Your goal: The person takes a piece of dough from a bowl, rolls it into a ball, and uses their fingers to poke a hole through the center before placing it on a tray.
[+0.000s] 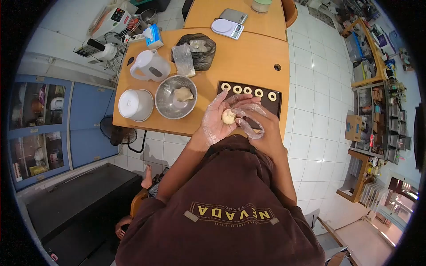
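A small round ball of pale dough (228,116) rests on the palm of my left hand (216,119), which is gloved in clear plastic and turned up. My right hand (259,116), also in clear plastic, is closed with its fingertips against the ball's right side. Behind my hands lies a dark baking tray (278,106) bearing a row of several dough rings (247,90); my hands hide part of it. To the left, a steel bowl (165,103) holds a lump of dough (183,94).
On the table (248,51) stand a white tub (131,104), a white kettle (151,65), a black plastic bag (204,57), a blue box (154,37) and a white scale (227,28). Another person's foot (147,177) and hand (122,226) show at lower left.
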Available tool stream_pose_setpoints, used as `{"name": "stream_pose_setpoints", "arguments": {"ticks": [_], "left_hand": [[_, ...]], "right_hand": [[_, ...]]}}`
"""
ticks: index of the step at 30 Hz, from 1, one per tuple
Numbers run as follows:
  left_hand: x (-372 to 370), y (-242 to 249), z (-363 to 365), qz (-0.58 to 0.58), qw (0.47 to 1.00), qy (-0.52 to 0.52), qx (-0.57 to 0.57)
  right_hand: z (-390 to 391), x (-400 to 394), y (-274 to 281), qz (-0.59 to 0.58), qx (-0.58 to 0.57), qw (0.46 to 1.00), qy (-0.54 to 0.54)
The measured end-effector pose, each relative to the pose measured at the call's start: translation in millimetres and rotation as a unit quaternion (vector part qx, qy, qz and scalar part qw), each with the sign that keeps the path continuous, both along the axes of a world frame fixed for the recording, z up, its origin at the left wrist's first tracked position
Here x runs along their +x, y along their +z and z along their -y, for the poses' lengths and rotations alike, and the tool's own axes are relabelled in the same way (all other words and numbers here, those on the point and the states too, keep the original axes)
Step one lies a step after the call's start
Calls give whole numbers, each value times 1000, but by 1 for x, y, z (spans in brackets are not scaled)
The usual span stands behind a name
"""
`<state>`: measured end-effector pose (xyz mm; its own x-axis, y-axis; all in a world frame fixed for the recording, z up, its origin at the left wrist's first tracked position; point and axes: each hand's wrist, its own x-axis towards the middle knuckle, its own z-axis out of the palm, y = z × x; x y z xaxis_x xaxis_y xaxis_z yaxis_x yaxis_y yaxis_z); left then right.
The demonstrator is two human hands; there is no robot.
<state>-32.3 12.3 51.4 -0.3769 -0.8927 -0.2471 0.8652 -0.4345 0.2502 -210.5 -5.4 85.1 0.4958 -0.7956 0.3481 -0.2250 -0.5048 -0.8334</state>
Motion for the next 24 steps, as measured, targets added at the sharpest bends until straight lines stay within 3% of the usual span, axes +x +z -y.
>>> {"name": "stream_pose_setpoints", "arguments": {"ticks": [6, 18, 24], "left_hand": [[-3, 12, -1, -10, 999, -18, 36], [-4, 3, 0, -22, 998, -19, 60], [1, 4, -1, -15, 998, -8, 61]], "right_hand": [[3, -5, 6, -35, -22, 999, 34], [-1, -2, -4, -57, -56, 997, 1], [3, -8, -4, -40, 27, 998, 42]]}}
